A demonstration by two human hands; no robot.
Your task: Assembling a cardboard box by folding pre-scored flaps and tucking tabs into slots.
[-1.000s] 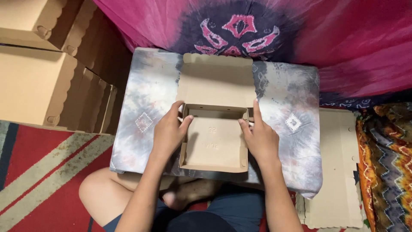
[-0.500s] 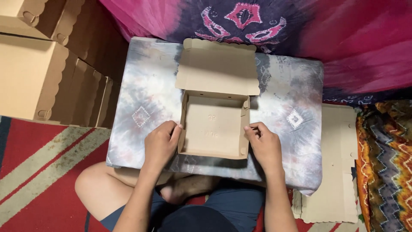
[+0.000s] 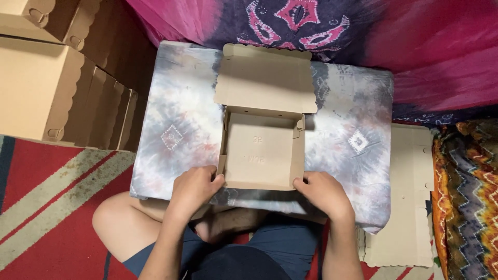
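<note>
Now gripping near corners of open brown cardboard box (image 3: 262,150) on tie-dye-covered counter (image 3: 176,129): left hand (image 3: 194,189), right hand (image 3: 321,194), both clenched.

Matt brown cardboard box (image 3: 262,150) on tie-dyed cloth (image 3: 176,129).

One brown cardboard box (image 3: 262,150), shallow and roughly square, lies flat with its open side up. Four low walls are raised; the two far corners show folded tabs. The lid flap (image 3: 265,78) is open, lying flat behind the tray and joined along the far wall, with a scalloped outer edge. Faint embossed marks show on the inner floor. The near corners are gripped from both sides.
</note>
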